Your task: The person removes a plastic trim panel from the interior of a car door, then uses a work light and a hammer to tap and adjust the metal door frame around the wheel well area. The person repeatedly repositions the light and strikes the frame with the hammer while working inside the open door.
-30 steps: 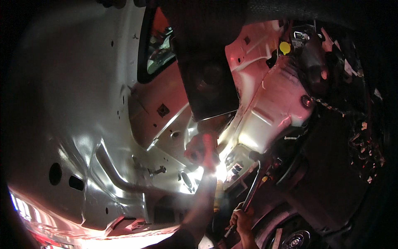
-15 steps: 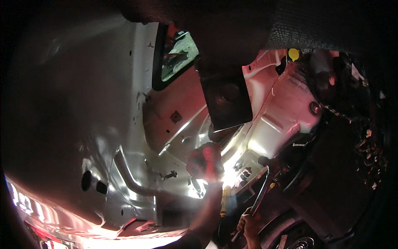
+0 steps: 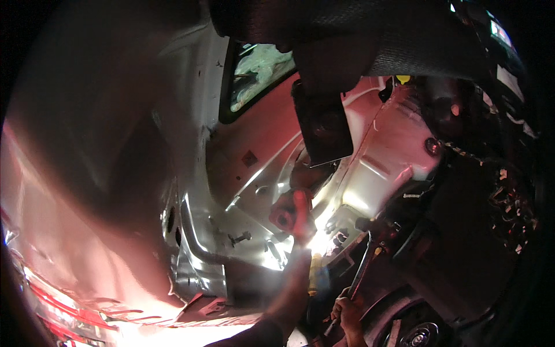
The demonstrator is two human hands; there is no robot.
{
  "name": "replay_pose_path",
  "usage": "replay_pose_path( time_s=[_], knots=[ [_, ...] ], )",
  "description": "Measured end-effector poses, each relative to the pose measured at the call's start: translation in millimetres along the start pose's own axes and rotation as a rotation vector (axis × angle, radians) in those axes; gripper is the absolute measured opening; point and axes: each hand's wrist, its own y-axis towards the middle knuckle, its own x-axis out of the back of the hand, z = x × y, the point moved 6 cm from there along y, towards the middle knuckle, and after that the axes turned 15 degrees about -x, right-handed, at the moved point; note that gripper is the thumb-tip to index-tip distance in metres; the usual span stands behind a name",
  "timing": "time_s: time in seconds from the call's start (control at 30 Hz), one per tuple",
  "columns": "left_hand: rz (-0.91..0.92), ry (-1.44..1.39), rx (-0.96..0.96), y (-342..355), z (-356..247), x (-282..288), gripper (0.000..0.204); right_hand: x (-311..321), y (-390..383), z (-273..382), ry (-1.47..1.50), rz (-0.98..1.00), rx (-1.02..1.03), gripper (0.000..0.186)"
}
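Note:
My left hand (image 3: 296,213) is raised in front of the bare metal body panel of a vehicle. Its fingers are curled closed, but shadow and red light hide what they hold, if anything. Just below its wrist, a very bright glare (image 3: 321,240) washes out part of the metal. My right hand (image 3: 348,312) is wrapped round the lower handle of a long metal ratchet wrench (image 3: 362,269). The wrench slants up to a dark head beside the lower bodywork; where it engages is too dark to make out. A yellow cylinder (image 3: 314,276) stands between my two arms.
A bolt (image 3: 240,237) sticks out of the panel left of my left hand. Above hangs a dark flat plate (image 3: 326,130), near a window opening (image 3: 260,72). Loose wiring (image 3: 509,202) lies at right, a round spoked part (image 3: 421,335) below, and a red-and-clear lamp (image 3: 63,312) at lower left.
The view has shifted, bringing more of the left-hand bodywork into sight. My left hand appears slightly higher and turned. My right hand keeps its grip on the ratchet wrench, at nearly the same angle.

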Motion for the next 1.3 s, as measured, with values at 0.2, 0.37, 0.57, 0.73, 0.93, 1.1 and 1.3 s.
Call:
replay_pose_path(
  time_s=[0.2, 0.37, 0.57, 0.73, 0.93, 1.1, 1.3],
  knots=[
    [0.009, 0.002, -0.005, -5.6, 4.3, -17.0, 0.043, -1.0, -3.3, 1.9, -0.017, 0.031, 0.042, 0.016],
    [0.009, 0.006, -0.018, -8.1, 6.6, -21.5, 0.044, 7.8, 16.8, -9.7, 0.049, 0.003, -0.069, 0.016],
    [-0.005, 0.029, -0.045, -2.0, 7.2, -6.8, 0.045, -2.8, 36.1, 3.1, 0.028, 0.043, -0.045, 0.015],
    [-0.013, 0.048, -0.072, 0.2, 6.4, -1.5, 0.046, -13.9, 34.3, 19.6, 0.041, 0.066, 0.001, 0.015],
    [-0.014, 0.077, -0.097, 3.1, 3.4, 1.0, 0.047, -33.4, 47.5, 33.3, 0.091, 0.149, -0.021, 0.019],
    [-0.009, 0.088, -0.118, 5.7, -1.7, 0.4, 0.048, -59.7, 89.0, 40.0, 0.093, 0.082, 0.001, 0.020],
    [0.053, 0.175, -0.172, 5.2, -10.6, -6.2, 0.050, -73.8, 107.0, 37.7, 0.082, 0.183, 0.057, 0.022]
  ],
)
